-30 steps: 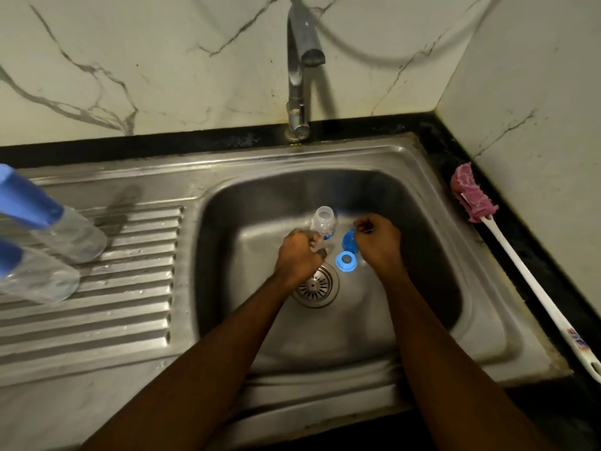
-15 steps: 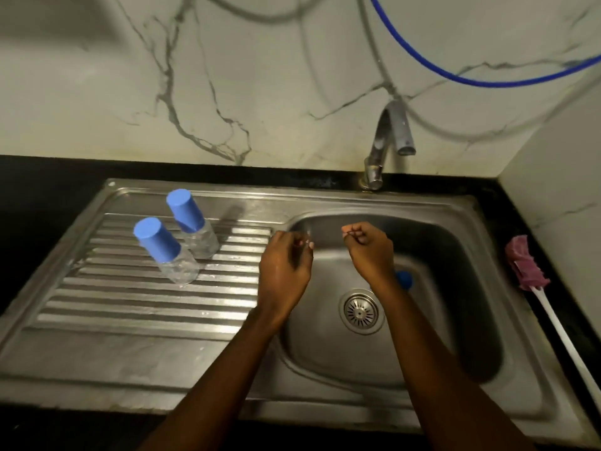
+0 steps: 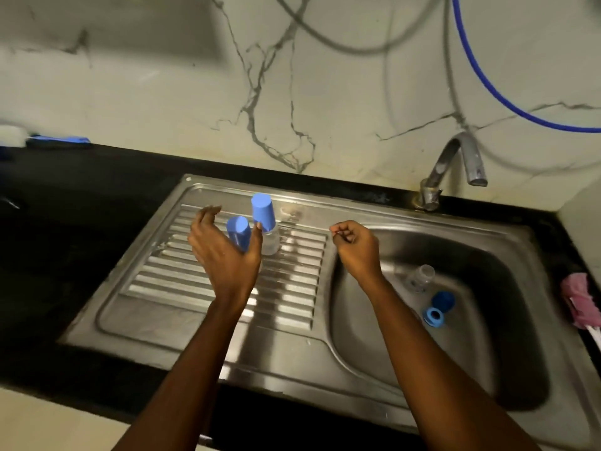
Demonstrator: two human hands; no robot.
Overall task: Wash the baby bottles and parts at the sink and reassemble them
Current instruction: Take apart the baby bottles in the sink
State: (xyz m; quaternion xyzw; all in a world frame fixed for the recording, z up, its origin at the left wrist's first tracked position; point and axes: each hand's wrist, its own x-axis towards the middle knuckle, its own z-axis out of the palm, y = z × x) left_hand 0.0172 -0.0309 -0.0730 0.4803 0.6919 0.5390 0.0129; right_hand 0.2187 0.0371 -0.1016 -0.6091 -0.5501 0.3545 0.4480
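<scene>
Two clear baby bottles with blue caps stand on the ribbed drainboard (image 3: 182, 281). My left hand (image 3: 224, 255) is spread open around the nearer bottle (image 3: 238, 232), thumb and fingers on either side of its cap, with no firm grip. The farther bottle (image 3: 264, 216) stands just behind. My right hand (image 3: 356, 247) hovers over the sink's left rim with its fingers curled in and nothing visible in them. In the sink basin (image 3: 357, 336) lie an uncapped clear bottle (image 3: 419, 278), a blue cap (image 3: 443, 300) and a blue screw ring (image 3: 434, 317).
A pink-headed bottle brush (image 3: 580, 302) lies on the black counter right of the sink. The faucet (image 3: 455, 161) stands at the back; no water runs. A blue hose (image 3: 481, 73) hangs on the marble wall. A white-and-blue object (image 3: 48, 139) lies far left.
The view has swung left. Both hands came up out of the basin, leaving the bottle, cap and ring in it. My left hand moved to the capped bottles and opened.
</scene>
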